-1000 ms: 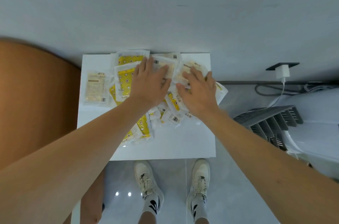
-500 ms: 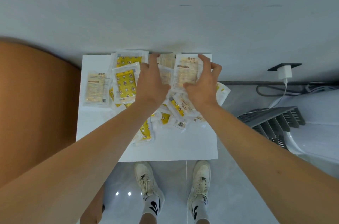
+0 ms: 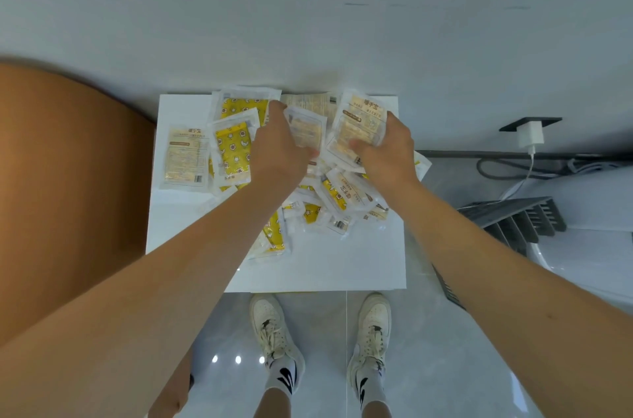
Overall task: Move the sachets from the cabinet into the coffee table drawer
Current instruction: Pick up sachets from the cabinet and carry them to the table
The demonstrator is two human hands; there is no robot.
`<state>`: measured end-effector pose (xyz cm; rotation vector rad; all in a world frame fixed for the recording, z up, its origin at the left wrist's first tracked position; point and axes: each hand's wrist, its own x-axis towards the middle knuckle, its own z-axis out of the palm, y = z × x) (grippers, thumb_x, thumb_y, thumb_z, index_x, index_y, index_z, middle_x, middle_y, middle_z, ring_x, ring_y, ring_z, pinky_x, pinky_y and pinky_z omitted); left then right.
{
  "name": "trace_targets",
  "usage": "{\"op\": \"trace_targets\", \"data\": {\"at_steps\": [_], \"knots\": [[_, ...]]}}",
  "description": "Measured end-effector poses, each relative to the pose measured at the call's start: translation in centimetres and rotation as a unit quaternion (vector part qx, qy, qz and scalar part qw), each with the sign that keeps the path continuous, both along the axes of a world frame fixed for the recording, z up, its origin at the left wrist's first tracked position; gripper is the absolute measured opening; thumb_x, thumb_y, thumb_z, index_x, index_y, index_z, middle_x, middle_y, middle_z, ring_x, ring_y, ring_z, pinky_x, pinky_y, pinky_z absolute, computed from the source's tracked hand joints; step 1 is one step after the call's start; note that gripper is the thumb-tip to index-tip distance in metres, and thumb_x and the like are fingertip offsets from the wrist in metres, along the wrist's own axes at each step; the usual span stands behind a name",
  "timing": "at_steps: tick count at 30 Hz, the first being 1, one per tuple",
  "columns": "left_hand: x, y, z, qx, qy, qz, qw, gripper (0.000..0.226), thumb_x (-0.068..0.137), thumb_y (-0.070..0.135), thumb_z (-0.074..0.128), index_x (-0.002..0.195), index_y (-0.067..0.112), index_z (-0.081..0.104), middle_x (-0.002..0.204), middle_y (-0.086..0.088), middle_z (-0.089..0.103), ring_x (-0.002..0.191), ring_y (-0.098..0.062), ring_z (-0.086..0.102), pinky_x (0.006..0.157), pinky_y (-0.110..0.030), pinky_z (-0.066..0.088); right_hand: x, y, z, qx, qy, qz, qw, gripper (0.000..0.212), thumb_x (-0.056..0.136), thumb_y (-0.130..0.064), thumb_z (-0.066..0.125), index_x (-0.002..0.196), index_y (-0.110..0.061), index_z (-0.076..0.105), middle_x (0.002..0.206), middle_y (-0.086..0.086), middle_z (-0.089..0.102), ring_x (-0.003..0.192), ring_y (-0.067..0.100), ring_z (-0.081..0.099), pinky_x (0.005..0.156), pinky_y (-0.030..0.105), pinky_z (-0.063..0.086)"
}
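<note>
Gathering sachets (image 3: 301, 208) heaped at frame centre on the white worktop (image 3: 342, 263): left hand (image 3: 279, 152) grips one pale sachet (image 3: 306, 133), right hand (image 3: 387, 152) pinches another (image 3: 359, 124).

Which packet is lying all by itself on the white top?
Find the white cabinet top against the wall. Near its left edge, beside the orange surface, lies one beige sachet, flat and label up, away from both hands.
</note>
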<state>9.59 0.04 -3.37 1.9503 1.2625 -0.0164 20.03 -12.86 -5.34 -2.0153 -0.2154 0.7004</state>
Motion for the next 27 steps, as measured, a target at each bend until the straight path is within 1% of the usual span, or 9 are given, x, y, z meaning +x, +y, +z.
{"op": "trace_targets", "data": {"at_steps": [4,7,10,13,15,19,21,24,27], "knots": [[-1.4,0.2,1.2,0.037,-0.039,0.036,0.998,0.049,0.080,0.006,0.078,0.117,0.019,0.049,0.090,-0.008,0.067,0.077,-0.027,0.066,0.061,-0.051,0.058,-0.5,-0.7,1.0,0.016,0.028,-0.008,0.999,0.034,0.087,-0.008,0.076,0.117,-0.022,0.067,0.110,-0.008,0.072,0.102,0.009,0.069,0.080,0.026,0.058],[-2.7,0.5,3.6,0.021,-0.083,0.084,0.993,0.038,0.082,0.012,0.079,0.111,0.013,0.055,0.095,-0.007,0.067,0.084,-0.028,0.064,0.064,-0.041,0.055,-1.0,-1.2,2.8,0.032,0.044,-0.005,0.998,0.032,0.087,-0.006,0.076,0.115,-0.019,0.069,0.108,-0.006,0.074,0.099,0.009,0.071,0.076,0.029,0.060],[-5.0,0.4,7.6,0.005,-0.109,0.112,0.988,0.032,0.078,0.024,0.083,0.093,0.009,0.059,0.088,-0.002,0.065,0.080,-0.024,0.060,0.065,-0.040,0.051,-2.1,-1.5,6.3,0.051,0.056,0.016,0.997,0.030,0.085,-0.007,0.077,0.111,-0.021,0.072,0.106,-0.007,0.076,0.097,0.009,0.073,0.083,0.035,0.062],[-9.2,-0.4,13.5,-0.030,-0.147,0.164,0.975,0.030,0.074,0.023,0.085,0.097,0.013,0.067,0.093,0.002,0.073,0.087,-0.017,0.070,0.077,-0.043,0.059,-4.7,-1.0,11.7,0.071,0.082,0.063,0.992,0.027,0.086,-0.006,0.077,0.107,-0.024,0.072,0.102,-0.009,0.076,0.094,0.005,0.074,0.082,0.030,0.061],[-12.7,-1.4,17.5,-0.046,-0.181,0.194,0.963,0.029,0.075,0.019,0.084,0.098,0.011,0.069,0.094,-0.001,0.075,0.088,-0.020,0.072,0.080,-0.047,0.060,-7.2,-0.6,16.0,0.077,0.094,0.104,0.987,0.027,0.087,-0.007,0.077,0.110,-0.022,0.072,0.101,-0.010,0.076,0.092,0.003,0.073,0.076,0.022,0.059],[-21.1,-4.7,26.2,-0.036,-0.236,0.278,0.930,0.022,0.084,0.010,0.079,0.097,0.025,0.070,0.093,0.005,0.077,0.087,-0.011,0.074,0.079,-0.042,0.062,-13.1,-0.2,24.4,0.090,0.126,0.204,0.967,0.022,0.088,-0.006,0.076,0.106,-0.019,0.073,0.093,-0.010,0.078,0.089,0.006,0.075,0.072,0.023,0.059],[-25.8,-7.3,30.1,-0.040,-0.237,0.330,0.913,0.020,0.087,0.013,0.076,0.102,0.025,0.070,0.099,0.005,0.078,0.091,-0.013,0.075,0.080,-0.044,0.062,-16.5,-0.2,28.8,0.087,0.130,0.254,0.955,0.018,0.089,-0.008,0.076,0.104,-0.018,0.074,0.093,-0.008,0.078,0.088,0.008,0.075,0.073,0.026,0.060],[-33.6,-11.5,35.5,-0.028,-0.247,0.401,0.882,0.021,0.089,0.016,0.074,0.110,0.020,0.070,0.104,0.003,0.077,0.094,-0.015,0.075,0.082,-0.047,0.062,-23.0,-0.5,34.8,0.093,0.138,0.343,0.925,0.020,0.090,-0.008,0.074,0.108,-0.017,0.075,0.096,-0.009,0.078,0.090,0.007,0.075,0.070,0.020,0.058],[-41.7,-15.6,40.0,0.006,-0.247,0.494,0.834,0.023,0.091,0.013,0.071,0.114,0.017,0.068,0.102,0.006,0.076,0.091,-0.004,0.073,0.079,-0.028,0.062,-30.6,-0.8,39.2,0.089,0.158,0.443,0.878,0.020,0.090,-0.007,0.074,0.107,-0.018,0.074,0.099,-0.005,0.079,0.093,0.011,0.076,0.074,0.024,0.060]]}}
